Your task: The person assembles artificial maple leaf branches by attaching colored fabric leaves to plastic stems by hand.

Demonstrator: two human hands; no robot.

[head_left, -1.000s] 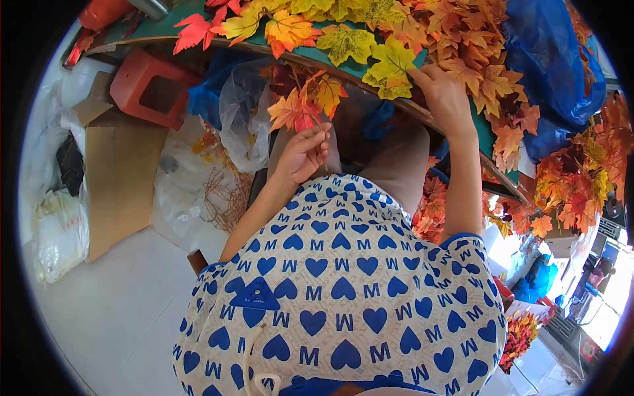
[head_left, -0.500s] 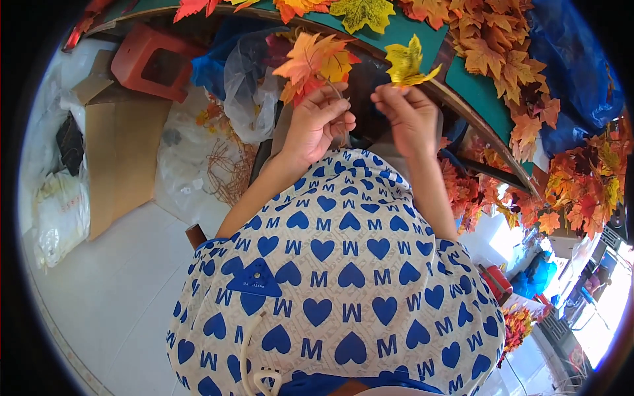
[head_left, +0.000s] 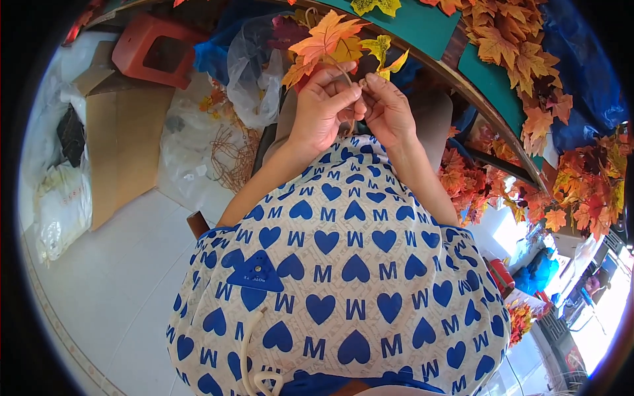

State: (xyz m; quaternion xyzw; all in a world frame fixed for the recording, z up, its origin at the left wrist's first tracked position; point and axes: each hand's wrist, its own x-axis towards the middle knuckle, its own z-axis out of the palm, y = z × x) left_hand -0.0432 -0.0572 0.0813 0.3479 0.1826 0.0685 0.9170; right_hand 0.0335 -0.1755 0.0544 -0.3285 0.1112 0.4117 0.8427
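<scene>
Above my lap, my left hand (head_left: pixel 323 109) is closed around a thin brown stem (head_left: pixel 345 76). Orange artificial maple leaves (head_left: pixel 327 36) fan out from the stem's upper end, with darker red and yellow ones behind them. Close beside it, my right hand (head_left: pixel 389 109) pinches the base of a yellow artificial leaf (head_left: pixel 382 54), which stands up from thumb and finger. The fingertips of both hands nearly meet at the stem. Whether the leaf's base touches the stem is hidden by my fingers.
A green-topped table (head_left: pixel 422 26) curves across the far side, with piled orange leaves (head_left: pixel 495 33) at its right. Left of me are clear plastic bags (head_left: pixel 254 72), a tangle of brown stems (head_left: pixel 231 155), a cardboard sheet (head_left: pixel 122 155) and a red stool (head_left: pixel 153 53).
My right hand has moved left and slightly down, bringing the yellow leaf from near the table edge to the stem. My left hand still holds the stem.
</scene>
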